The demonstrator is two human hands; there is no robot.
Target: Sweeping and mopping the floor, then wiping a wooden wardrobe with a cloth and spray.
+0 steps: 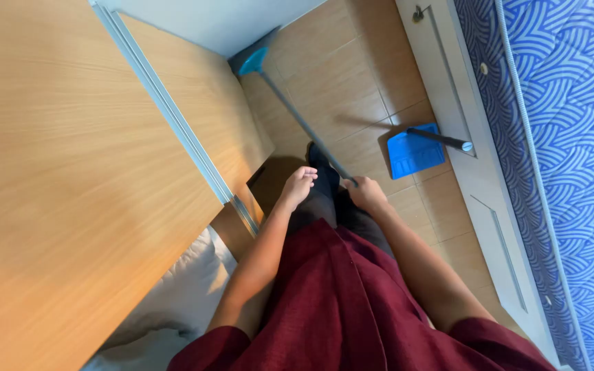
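A person in a dark red garment (342, 302) stands on a tan tiled floor (352, 89), seen from above in a narrow strip between a wooden wardrobe (70, 178) and a bed. The right hand (366, 194) is wrapped around the upper end of a broom handle (304, 124), fingers (353, 184) closed on the thin grey pole. The pole runs away from the body at a slant, up and to the left, to the broom's blue head (251, 60), which rests on the tiles in the far corner, against the wardrobe's side and just below a pale wall (221, 20).

The left hand (298, 187) hangs free beside the wardrobe's lower edge, fingers loosely curled and holding nothing, a short way from the right hand.

A blue dustpan (412, 152) lies flat on the tiles to the right of the broom handle, well apart from the broom head. Its dark handle (441, 139) points right, its tip reaching the white bed frame (469, 172). Above that frame runs a mattress (565, 137) with a blue and white wave pattern. A metal sliding rail (166, 110) divides the wardrobe's two wooden panels, and a white cloth (180, 295) shows at its foot.
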